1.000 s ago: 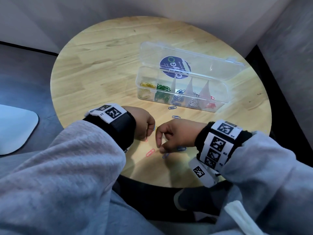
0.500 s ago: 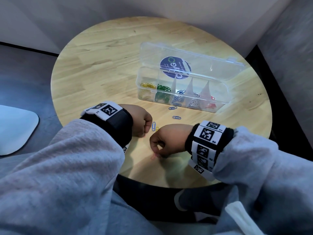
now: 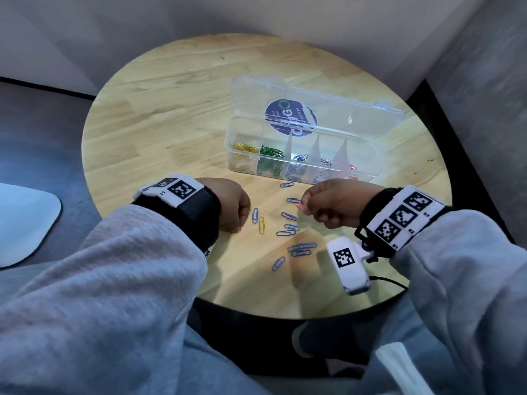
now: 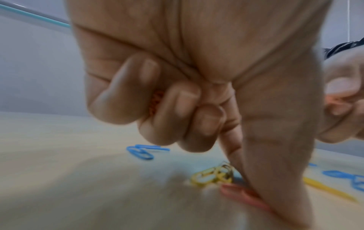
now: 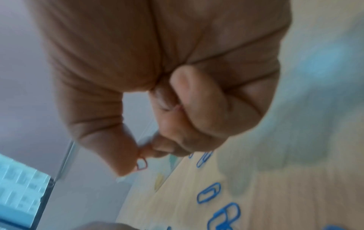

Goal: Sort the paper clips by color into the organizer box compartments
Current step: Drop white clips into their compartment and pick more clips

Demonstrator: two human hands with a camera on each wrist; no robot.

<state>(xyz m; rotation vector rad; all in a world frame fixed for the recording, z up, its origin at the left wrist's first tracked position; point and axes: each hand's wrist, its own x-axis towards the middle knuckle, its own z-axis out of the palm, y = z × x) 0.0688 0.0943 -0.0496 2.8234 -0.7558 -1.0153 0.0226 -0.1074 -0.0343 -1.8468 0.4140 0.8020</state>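
The clear organizer box (image 3: 368,155) stands open, with yellow, green, blue, white and red clips in separate compartments. My right hand (image 3: 305,203) hovers just in front of it and pinches a red paper clip (image 3: 301,206) (image 5: 141,163) between thumb and forefinger. My left hand (image 3: 238,223) rests on the table to the left. Its curled fingers (image 4: 177,109) hold red clips (image 4: 156,101), and its thumb and forefinger touch another red clip (image 4: 241,195) lying on the wood. Several blue clips (image 3: 301,248) and a yellow clip (image 3: 261,225) lie between the hands.
Everything sits on a round wooden table (image 3: 171,115), near its front edge. More yellow clips (image 4: 212,175) lie by the left fingertips. A white tagged camera unit (image 3: 348,263) hangs under my right wrist. Grey walls close in behind and to the right.
My right hand has risen from the table and moved right and away toward the box with a red clip, uncovering the blue clips. The left hand has barely moved.
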